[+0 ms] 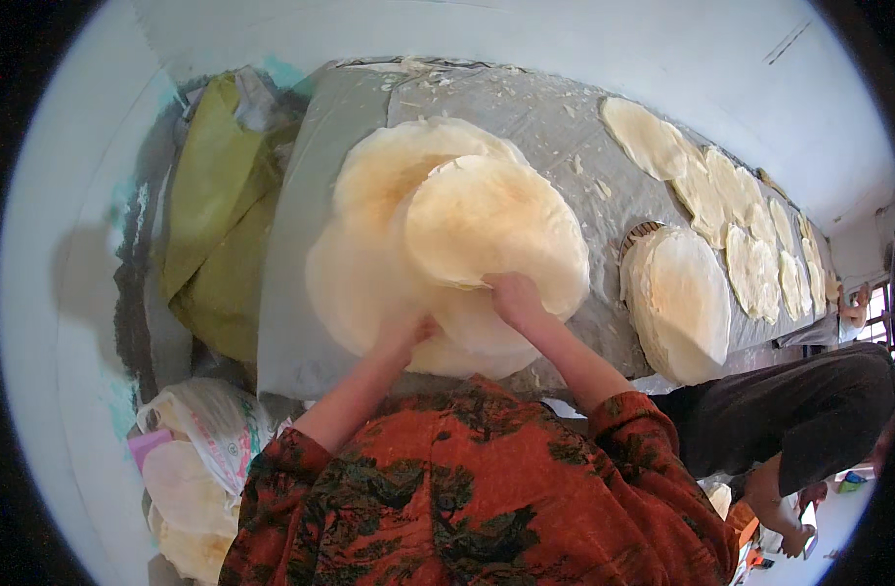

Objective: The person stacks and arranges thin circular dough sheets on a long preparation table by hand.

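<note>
Large, thin, round flatbreads [369, 195] lie overlapping in a pile on the grey sheet before me. On top rests a smaller pale flatbread [496, 215], its near edge pinched between the thumb and fingers of my right hand [514, 298]. My left hand [408, 332] is low over the near part of the pile, its fingers curled inward. A hazy patch blurs that area, so what the left fingers hold is hidden.
To the right stands a tall stack of flatbreads [677, 303]; single flatbreads [702, 195] spread further along the grey sheet [555, 127]. Olive cloth [213, 215] lies left, above a plastic bag [208, 420]. A person's dark-trousered leg [780, 410] is at right.
</note>
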